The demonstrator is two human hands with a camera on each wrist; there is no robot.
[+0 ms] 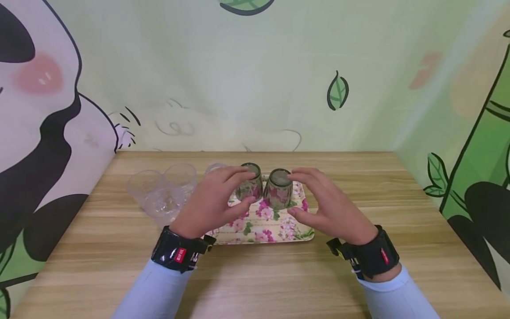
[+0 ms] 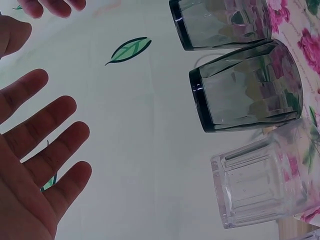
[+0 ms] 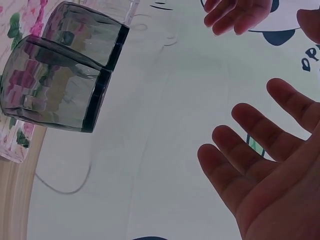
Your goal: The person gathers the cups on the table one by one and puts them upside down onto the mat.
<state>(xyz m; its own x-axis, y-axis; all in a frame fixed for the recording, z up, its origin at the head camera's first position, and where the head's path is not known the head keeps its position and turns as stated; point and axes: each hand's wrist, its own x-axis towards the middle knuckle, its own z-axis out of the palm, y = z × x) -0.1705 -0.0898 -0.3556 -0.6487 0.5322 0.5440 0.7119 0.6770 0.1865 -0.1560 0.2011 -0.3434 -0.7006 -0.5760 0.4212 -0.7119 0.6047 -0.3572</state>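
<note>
Two smoky grey glasses stand upside down on a floral tray (image 1: 247,238): the left grey glass (image 1: 256,188) and the right grey glass (image 1: 279,191). A clear glass (image 2: 252,182) is also inverted on the tray, mostly hidden behind my left hand in the head view. My left hand (image 1: 211,199) hovers over the tray's left part, fingers spread and relaxed. On the other side, my right hand (image 1: 332,206) hangs over the tray's right edge with loosely bent fingers. Both wrist views show the palms holding nothing, apart from the glasses.
Clear cups (image 1: 145,181) are grouped on the wooden table (image 1: 255,283) left of the tray. Behind the table rises a pale green wall (image 1: 255,88) with leaf drawings, and a painted panda covers the left wall.
</note>
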